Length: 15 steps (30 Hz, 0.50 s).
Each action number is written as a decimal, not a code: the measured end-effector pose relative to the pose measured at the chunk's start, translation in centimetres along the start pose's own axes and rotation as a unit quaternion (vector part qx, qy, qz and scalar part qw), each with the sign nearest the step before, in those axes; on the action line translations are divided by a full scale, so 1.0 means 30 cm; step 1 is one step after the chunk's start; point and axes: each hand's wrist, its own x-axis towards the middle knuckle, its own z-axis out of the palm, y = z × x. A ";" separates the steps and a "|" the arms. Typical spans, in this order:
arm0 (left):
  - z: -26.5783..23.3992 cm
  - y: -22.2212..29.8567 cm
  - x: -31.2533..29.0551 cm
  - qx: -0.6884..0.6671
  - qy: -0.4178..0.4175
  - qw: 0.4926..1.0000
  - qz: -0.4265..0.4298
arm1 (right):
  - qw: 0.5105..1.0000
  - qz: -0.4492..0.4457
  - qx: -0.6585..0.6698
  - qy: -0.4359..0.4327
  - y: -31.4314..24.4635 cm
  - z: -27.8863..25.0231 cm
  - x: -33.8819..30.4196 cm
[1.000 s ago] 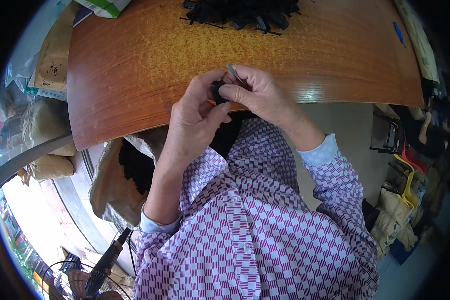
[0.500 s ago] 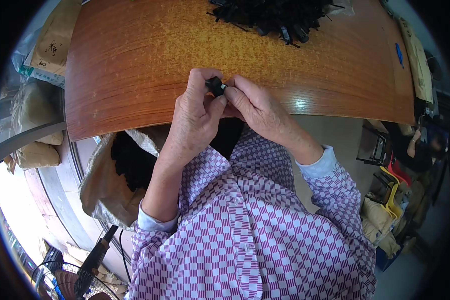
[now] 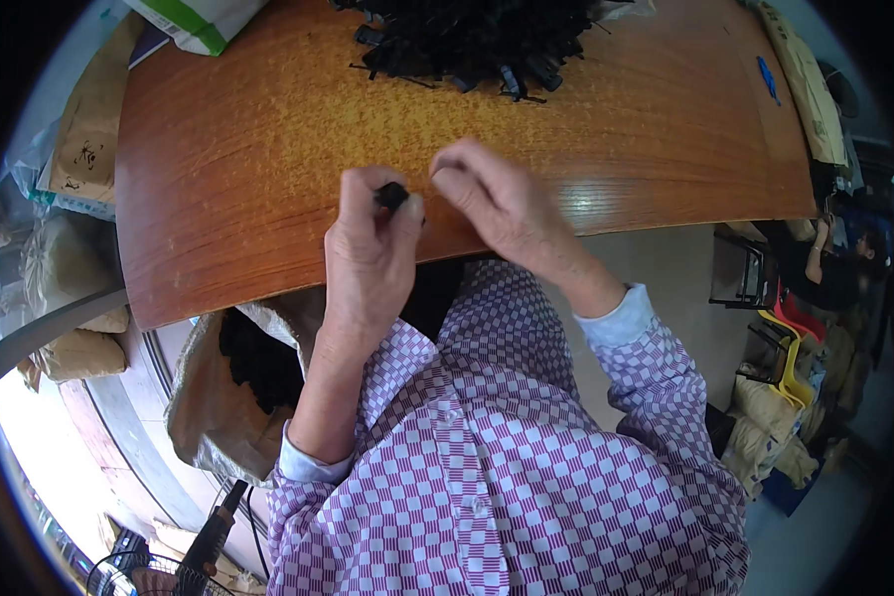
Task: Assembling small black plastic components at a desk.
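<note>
Just above the table's near edge, my left hand pinches a small black part between thumb and fingers. Its exact kind is too small and partly covered to make out. My right hand is a short way to the right, apart from the part. Its fingers are curled in and somewhat blurred, so anything between them is hidden. Beyond both hands, a heap of black parts with thin strips sticking out lies on the wooden table.
Below the table's edge at left, an open woven sack holds more black pieces. A fan stands at lower left. Paper bags flank the table's left side. At right are a yellow chair and another person.
My right hand has come away from the black part, which stays in my left hand. My left hand has shifted slightly left and down in the picture. The view has tilted a little.
</note>
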 end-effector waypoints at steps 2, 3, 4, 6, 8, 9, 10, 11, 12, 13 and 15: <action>-0.011 0.008 0.012 -0.131 0.004 0.987 -0.090 | 0.978 0.021 -0.177 0.106 0.063 -0.086 0.019; -0.017 0.014 0.016 -0.262 0.007 0.948 -0.183 | 0.960 0.048 -0.235 0.148 0.095 -0.136 0.027; -0.020 0.010 0.011 -0.310 -0.001 0.927 -0.210 | 0.940 0.035 -0.297 0.167 0.147 -0.175 0.034; -0.007 -0.001 0.003 -0.355 -0.017 0.908 -0.223 | 0.915 0.022 -0.355 0.189 0.211 -0.211 0.047; 0.012 -0.013 -0.002 -0.443 -0.048 0.857 -0.259 | 0.916 0.011 -0.365 0.167 0.228 -0.225 0.053; 0.022 -0.011 -0.002 -0.439 -0.048 0.859 -0.259 | 0.917 0.010 -0.361 0.169 0.228 -0.225 0.050; 0.036 -0.005 0.000 -0.434 -0.070 0.857 -0.267 | 0.927 -0.024 -0.326 0.186 0.224 -0.224 0.042; 0.049 -0.001 -0.001 -0.430 -0.090 0.855 -0.276 | 0.934 -0.058 -0.289 0.200 0.210 -0.217 0.036; 0.059 0.010 0.005 -0.426 -0.094 0.857 -0.275 | 0.935 -0.060 -0.286 0.199 0.193 -0.210 0.025; 0.069 0.021 0.015 -0.424 -0.091 0.858 -0.275 | 0.958 -0.049 -0.214 0.185 0.168 -0.201 0.009; 0.086 0.043 0.042 -0.381 -0.104 0.892 -0.222 | 0.975 -0.038 -0.140 0.171 0.121 -0.176 -0.026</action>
